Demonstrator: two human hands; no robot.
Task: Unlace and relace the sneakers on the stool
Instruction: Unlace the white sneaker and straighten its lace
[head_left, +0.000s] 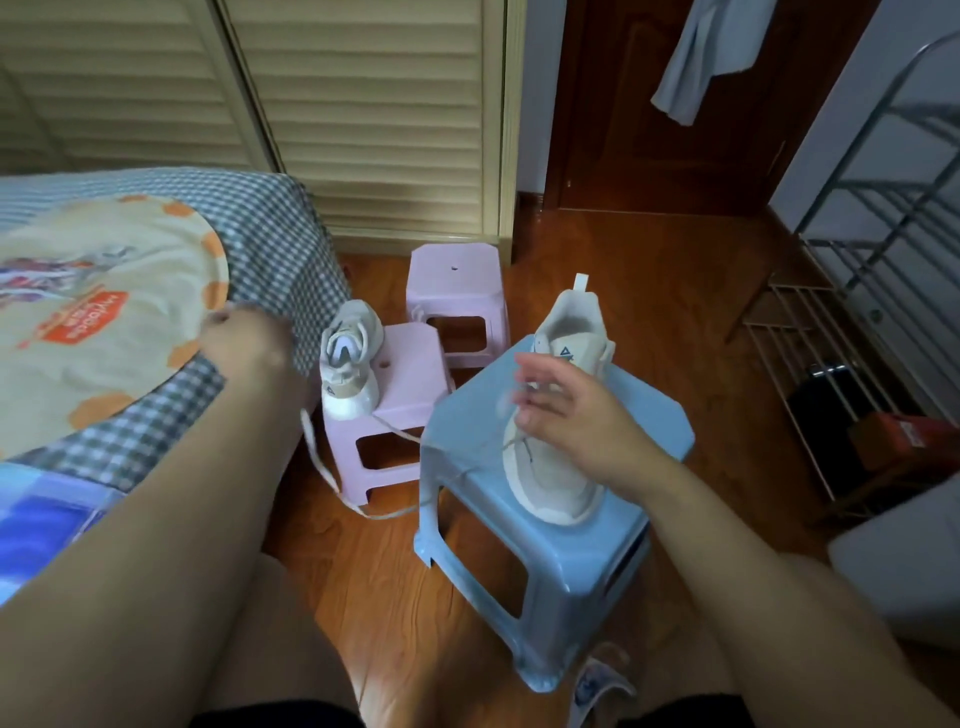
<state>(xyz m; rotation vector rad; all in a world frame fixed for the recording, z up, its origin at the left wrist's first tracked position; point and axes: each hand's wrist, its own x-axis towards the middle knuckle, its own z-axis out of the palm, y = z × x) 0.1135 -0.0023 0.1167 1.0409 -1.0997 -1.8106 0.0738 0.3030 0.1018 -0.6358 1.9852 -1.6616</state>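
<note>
- Forearms, both bare, fill the lower frame and are nearest the lens; the light blue plastic stool (545, 525) stands between them on the wooden floor (675, 270).
- Cream-white low sneaker (550, 467) lies on top of the blue stool, toe toward the camera, heel tab away. Judged light and soft-sided, with a firmer sole; it would tip easily under a sideways tug, so a steadying hold on the upper near the eyelets looks best.
- Flat off-white shoelace (322, 467) runs from this sneaker's eyelets across the stool top, drops over the left edge, loops near the floor and rises toward the left hand. Judged limp, light and slightly slippery; best pinched near its end.
- Right hand (563, 410) hovers over the sneaker's tongue and eyelets, fingers (530, 374) spread and relaxed, blurred; contact with the upper cannot be confirmed, and nothing is gripped.
- Left hand (247, 340) is raised well to the left, near the bed edge, fingers curled as if pinching the lace; the pinch itself is blurred.
- Second cream sneaker (350, 358) stands toe-down on a pink plastic stool (400, 415), a loose lace trailing from it; another pink stool (457, 296) sits behind.
- Bed with checked cover (270, 244) lies left.
</note>
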